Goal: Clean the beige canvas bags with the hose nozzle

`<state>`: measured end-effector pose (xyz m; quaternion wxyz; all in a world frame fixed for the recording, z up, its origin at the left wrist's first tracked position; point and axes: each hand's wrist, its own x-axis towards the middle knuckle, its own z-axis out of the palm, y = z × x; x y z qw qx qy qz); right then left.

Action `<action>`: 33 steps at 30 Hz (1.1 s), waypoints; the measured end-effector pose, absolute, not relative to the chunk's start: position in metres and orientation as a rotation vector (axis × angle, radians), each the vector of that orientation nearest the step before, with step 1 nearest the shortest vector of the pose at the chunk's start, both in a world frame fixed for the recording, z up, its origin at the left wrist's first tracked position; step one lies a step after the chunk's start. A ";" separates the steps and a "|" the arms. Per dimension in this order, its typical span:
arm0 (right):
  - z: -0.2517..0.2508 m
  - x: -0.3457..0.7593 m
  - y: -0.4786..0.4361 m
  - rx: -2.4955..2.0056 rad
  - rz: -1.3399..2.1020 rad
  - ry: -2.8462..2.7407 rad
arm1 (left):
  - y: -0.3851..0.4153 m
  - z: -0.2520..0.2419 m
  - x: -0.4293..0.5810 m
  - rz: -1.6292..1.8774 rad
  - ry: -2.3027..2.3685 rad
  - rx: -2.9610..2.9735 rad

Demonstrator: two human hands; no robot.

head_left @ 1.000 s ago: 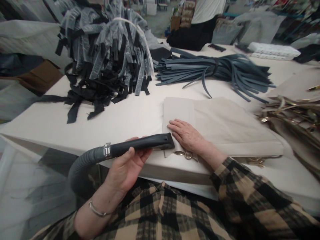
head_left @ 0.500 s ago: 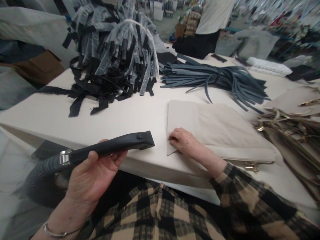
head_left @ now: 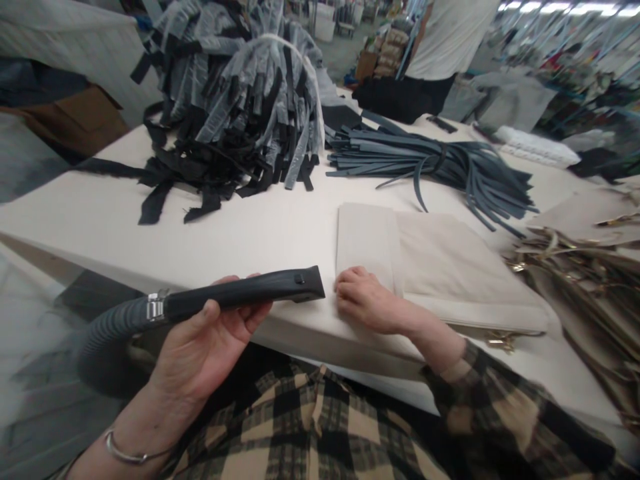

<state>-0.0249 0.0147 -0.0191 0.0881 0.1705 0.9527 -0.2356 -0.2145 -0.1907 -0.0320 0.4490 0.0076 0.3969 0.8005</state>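
My left hand (head_left: pixel 205 347) is wrapped from below around a black vacuum nozzle (head_left: pixel 245 293). A metal clamp (head_left: pixel 156 307) joins the nozzle to a ribbed grey hose (head_left: pixel 107 337) that curves down at the left. The nozzle's flat tip points right, short of a beige fabric bag piece (head_left: pixel 445 253) lying on the table. At that piece's near left corner, my right hand (head_left: pixel 367 300) has its fingers curled closed on the edge, and the fingertips are partly hidden.
Plastic-wrapped black straps (head_left: pixel 280 87) are heaped at the back left. A tied bundle of blue-grey strips (head_left: pixel 400 150) lies behind the bag piece. On the right is a pile of beige pieces with gold-coloured hardware (head_left: pixel 565 267). A person (head_left: pixel 445 40) stands beyond the white table (head_left: pixel 240 233).
My left hand has brought the nozzle a little to the right, nearer the bag piece. My right hand has shifted slightly down at the piece's corner, its fingers more curled.
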 end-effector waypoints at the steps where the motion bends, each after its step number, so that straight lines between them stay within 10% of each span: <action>1: -0.018 -0.019 0.020 0.467 -0.976 2.777 | -0.191 -0.032 -0.214 1.977 0.985 0.017; 6: -0.039 -0.002 0.040 1.198 -1.701 2.640 | -0.183 -0.034 -0.208 1.946 0.956 0.057; 23: -0.057 0.069 0.077 0.542 -0.775 3.207 | -0.131 -0.005 -0.150 1.613 0.930 0.333; 33: -0.070 0.071 0.086 0.564 -0.973 3.249 | -0.115 -0.015 -0.115 1.518 0.936 0.394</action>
